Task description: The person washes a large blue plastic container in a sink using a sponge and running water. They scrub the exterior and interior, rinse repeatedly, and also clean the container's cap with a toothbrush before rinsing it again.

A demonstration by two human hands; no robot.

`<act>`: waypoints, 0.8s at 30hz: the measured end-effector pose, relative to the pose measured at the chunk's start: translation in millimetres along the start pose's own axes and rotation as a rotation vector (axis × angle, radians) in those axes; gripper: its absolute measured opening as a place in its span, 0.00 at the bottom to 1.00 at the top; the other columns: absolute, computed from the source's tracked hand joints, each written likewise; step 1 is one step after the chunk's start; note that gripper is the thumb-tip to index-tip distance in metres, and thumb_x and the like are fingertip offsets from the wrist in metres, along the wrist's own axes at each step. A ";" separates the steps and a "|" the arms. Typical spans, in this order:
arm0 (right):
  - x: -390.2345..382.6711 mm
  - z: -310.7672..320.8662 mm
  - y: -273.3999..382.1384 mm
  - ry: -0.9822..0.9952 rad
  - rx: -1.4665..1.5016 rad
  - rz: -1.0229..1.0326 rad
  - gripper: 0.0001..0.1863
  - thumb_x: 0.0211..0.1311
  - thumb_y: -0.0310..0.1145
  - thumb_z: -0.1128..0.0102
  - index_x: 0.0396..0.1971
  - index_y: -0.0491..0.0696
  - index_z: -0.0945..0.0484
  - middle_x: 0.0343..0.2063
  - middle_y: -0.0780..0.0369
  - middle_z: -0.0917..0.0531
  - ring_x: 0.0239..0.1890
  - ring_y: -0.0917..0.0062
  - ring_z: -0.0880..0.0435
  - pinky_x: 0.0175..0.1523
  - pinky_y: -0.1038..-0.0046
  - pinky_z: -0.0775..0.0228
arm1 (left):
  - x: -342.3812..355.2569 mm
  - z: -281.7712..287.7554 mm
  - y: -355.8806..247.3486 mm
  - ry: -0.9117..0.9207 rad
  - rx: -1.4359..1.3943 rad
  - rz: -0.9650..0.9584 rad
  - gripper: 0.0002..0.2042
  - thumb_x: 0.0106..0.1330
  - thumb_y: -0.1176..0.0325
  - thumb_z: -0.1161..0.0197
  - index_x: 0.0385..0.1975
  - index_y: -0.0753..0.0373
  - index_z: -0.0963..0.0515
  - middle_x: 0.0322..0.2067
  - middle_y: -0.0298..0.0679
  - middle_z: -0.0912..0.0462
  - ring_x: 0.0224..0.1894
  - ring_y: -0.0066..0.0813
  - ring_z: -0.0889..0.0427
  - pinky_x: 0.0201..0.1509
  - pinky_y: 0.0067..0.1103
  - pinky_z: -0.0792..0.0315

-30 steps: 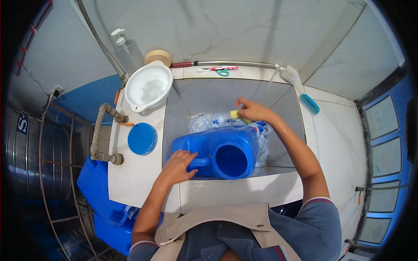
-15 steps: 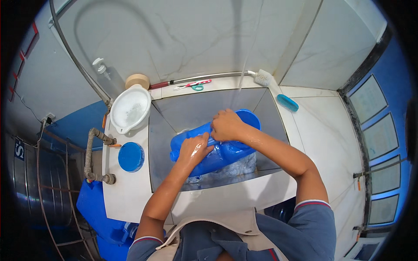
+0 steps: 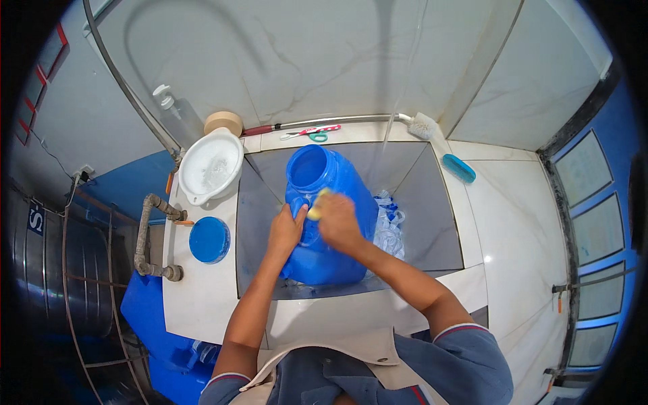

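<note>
A blue jug (image 3: 334, 250) stands in a grey sink (image 3: 435, 226) set into a white worktop (image 3: 192, 307), its round open mouth toward the far wall. The person's left hand (image 3: 286, 229) grips the jug's handle (image 3: 297, 205); the right hand (image 3: 339, 219), slightly blurred, holds a yellow sponge (image 3: 317, 208) against the jug just beside it. A whitish and blue heap (image 3: 390, 233) lies right of the jug. Left of the sink are a white bowl (image 3: 211, 167) and a blue lid (image 3: 209, 239).
</note>
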State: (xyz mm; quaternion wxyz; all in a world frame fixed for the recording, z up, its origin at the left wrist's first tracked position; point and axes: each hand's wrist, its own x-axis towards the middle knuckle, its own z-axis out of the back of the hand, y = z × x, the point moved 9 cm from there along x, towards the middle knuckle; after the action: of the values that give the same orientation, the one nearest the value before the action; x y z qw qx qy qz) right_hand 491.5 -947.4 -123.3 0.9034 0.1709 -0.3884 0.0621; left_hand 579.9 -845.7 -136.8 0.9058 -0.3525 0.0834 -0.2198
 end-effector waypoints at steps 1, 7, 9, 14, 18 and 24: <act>0.3 -7.3 23.4 0.065 0.089 0.131 0.17 0.43 0.28 0.46 0.37 0.40 0.28 0.38 0.53 0.26 0.42 0.60 0.29 0.49 0.60 0.39 | 1.7 -3.8 3.8 0.001 -0.018 0.052 0.24 0.62 0.50 0.48 0.33 0.72 0.28 0.30 0.62 0.23 0.36 0.60 0.25 0.40 0.41 0.32; -19.7 -3.4 49.4 0.387 0.269 0.109 0.17 0.42 0.28 0.45 0.37 0.42 0.28 0.38 0.56 0.26 0.43 0.61 0.29 0.48 0.62 0.38 | 3.6 10.0 72.5 -0.079 -0.025 0.127 0.25 0.64 0.50 0.49 0.31 0.74 0.28 0.24 0.60 0.23 0.29 0.57 0.22 0.34 0.39 0.30; -38.0 -6.6 49.0 0.415 0.276 0.079 0.18 0.43 0.28 0.45 0.39 0.42 0.29 0.39 0.55 0.27 0.44 0.61 0.30 0.48 0.62 0.39 | -1.1 7.4 87.0 -0.019 -0.122 0.235 0.25 0.64 0.50 0.49 0.31 0.74 0.29 0.20 0.55 0.24 0.23 0.50 0.22 0.28 0.36 0.30; -13.8 -60.9 -7.5 0.141 0.127 0.021 0.17 0.45 0.31 0.46 0.38 0.43 0.30 0.37 0.52 0.29 0.38 0.60 0.32 0.42 0.60 0.41 | -13.1 2.4 110.6 0.029 -0.283 0.400 0.25 0.64 0.48 0.50 0.33 0.73 0.29 0.11 0.41 0.30 0.08 0.29 0.30 0.11 0.25 0.37; -91.6 -90.0 -146.2 0.084 0.059 -0.521 0.11 0.46 0.29 0.49 0.31 0.42 0.31 0.31 0.51 0.29 0.35 0.59 0.32 0.40 0.59 0.42 | -7.2 -17.9 136.5 0.062 -0.393 0.501 0.27 0.64 0.48 0.49 0.36 0.74 0.30 0.10 0.39 0.32 0.07 0.27 0.32 0.08 0.23 0.39; -105.3 -84.9 35.8 0.440 0.514 -0.150 0.15 0.44 0.27 0.49 0.37 0.43 0.30 0.39 0.51 0.29 0.43 0.57 0.32 0.48 0.58 0.42 | -26.8 6.6 171.7 0.003 -0.414 0.628 0.27 0.64 0.48 0.49 0.36 0.75 0.31 0.09 0.38 0.33 0.06 0.26 0.34 0.07 0.22 0.39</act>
State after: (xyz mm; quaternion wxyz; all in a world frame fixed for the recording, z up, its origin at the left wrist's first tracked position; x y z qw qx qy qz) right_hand 467.9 -881.6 -244.5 0.8949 0.4034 -0.1425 0.1269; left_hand 616.4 -717.1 -248.0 0.8386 -0.4849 0.2316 0.0897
